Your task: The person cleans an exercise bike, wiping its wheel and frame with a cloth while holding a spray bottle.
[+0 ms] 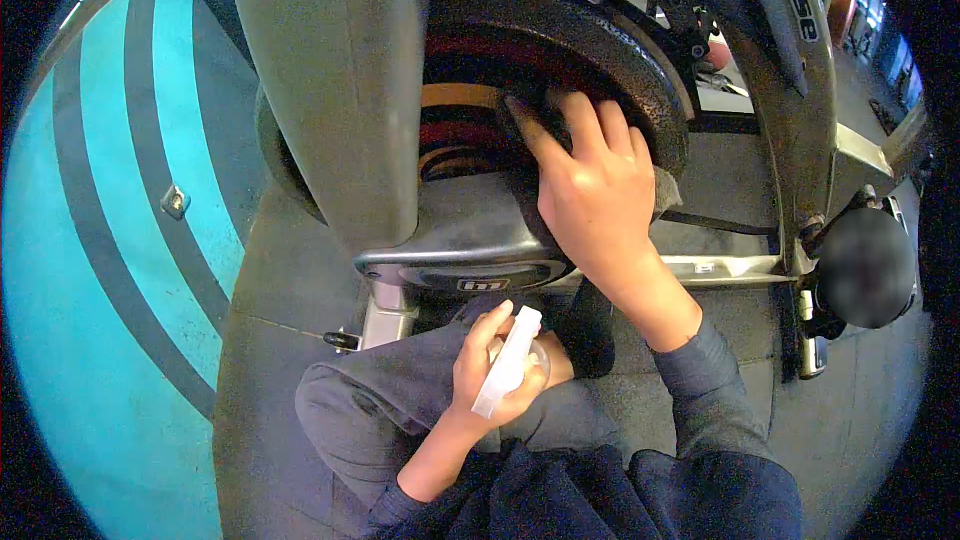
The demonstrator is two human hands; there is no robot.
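Note:
My left hand point(480, 370) is wrapped round a spray bottle point(512, 360) above my lap. Its white trigger head faces up, and the clear body is mostly hidden below. My right hand point(600, 180) reaches inside the frame of an exercise bike, fingers bent against the dark flywheel point(610, 70). A grey cloth point(665, 192) pokes out beside that palm; the rest of it is under the hand. Reddish and orange bands point(460, 95) show on the wheel to the left of my fingers.
A thick grey frame post point(350, 90) rises left of the wheel, above a dark lower cover point(470, 220). Metal base bars point(720, 268) run to the right, towards a round dark blurred object point(865, 268). Turquoise striped flooring point(100, 240) lies at left.

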